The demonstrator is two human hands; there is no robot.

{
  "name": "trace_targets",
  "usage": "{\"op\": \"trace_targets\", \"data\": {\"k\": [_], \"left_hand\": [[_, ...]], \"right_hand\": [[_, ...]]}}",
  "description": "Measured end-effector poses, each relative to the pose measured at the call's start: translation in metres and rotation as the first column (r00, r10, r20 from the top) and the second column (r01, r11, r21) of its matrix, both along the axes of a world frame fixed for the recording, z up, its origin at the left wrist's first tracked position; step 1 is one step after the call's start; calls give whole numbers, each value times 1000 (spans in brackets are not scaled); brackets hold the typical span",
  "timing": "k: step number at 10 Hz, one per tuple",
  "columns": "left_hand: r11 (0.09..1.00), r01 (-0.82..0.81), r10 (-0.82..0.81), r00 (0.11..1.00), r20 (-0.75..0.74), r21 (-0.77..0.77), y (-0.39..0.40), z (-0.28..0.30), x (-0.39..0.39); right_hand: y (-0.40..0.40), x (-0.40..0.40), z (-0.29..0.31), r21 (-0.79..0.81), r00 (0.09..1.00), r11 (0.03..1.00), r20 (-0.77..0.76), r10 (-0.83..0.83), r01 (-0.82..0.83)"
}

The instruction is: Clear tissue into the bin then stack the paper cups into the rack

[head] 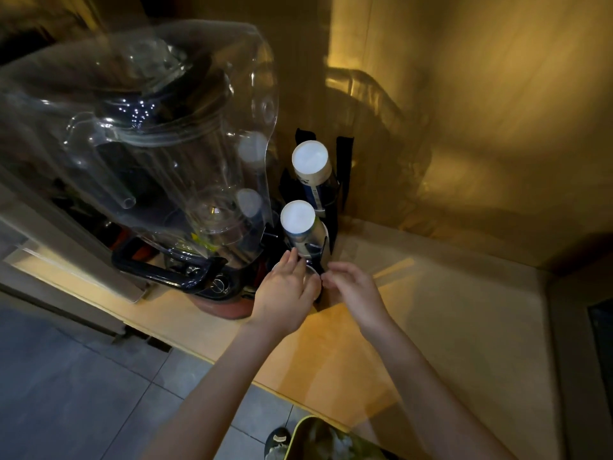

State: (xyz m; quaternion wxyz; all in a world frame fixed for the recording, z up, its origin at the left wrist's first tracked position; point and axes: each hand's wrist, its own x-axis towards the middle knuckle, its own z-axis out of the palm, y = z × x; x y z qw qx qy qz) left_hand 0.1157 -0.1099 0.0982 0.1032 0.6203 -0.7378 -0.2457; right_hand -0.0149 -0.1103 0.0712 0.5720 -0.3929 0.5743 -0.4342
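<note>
A black cup rack stands in the counter's corner against the wall. Two stacks of upturned paper cups sit in it: a far stack and a nearer stack, white bottoms facing up. My left hand reaches to the rack's front slot, fingers over the rim of a paper cup that is mostly hidden. My right hand is beside it, fingers curled at the rack's front edge; what it holds is hidden. A bin with crumpled tissue inside shows at the bottom edge.
A large blender under a clear plastic sound cover fills the left, its black handle close to my left hand. The wooden counter runs right to a wall. Grey floor tiles and a shoe lie below.
</note>
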Motion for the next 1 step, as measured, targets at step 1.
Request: {"op": "trace_targets", "data": {"k": [1], "left_hand": [[991, -64, 68, 997, 26, -120, -5, 15, -9]], "right_hand": [[-2, -25, 32, -52, 977, 983, 132, -167, 175]]}}
